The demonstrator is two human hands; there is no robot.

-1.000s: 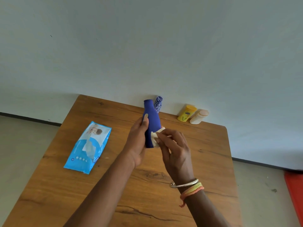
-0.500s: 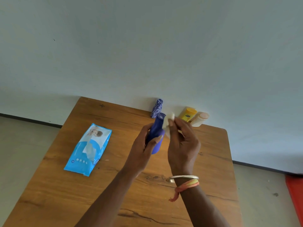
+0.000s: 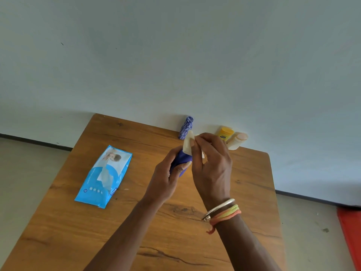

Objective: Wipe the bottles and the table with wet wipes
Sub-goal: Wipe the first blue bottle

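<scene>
the left hand [image 3: 166, 182] is wrapping its fingers around a blue bottle [image 3: 182, 160] above the tabletop [image 3: 78, 231], while the right hand [image 3: 212, 165] is pinching a wet wipe [image 3: 188, 142] against the bottle's top.

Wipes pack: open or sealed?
Open. On the wipes pack, lying flat on the table, a white wipe sticks out of the middle of its top face.
</scene>
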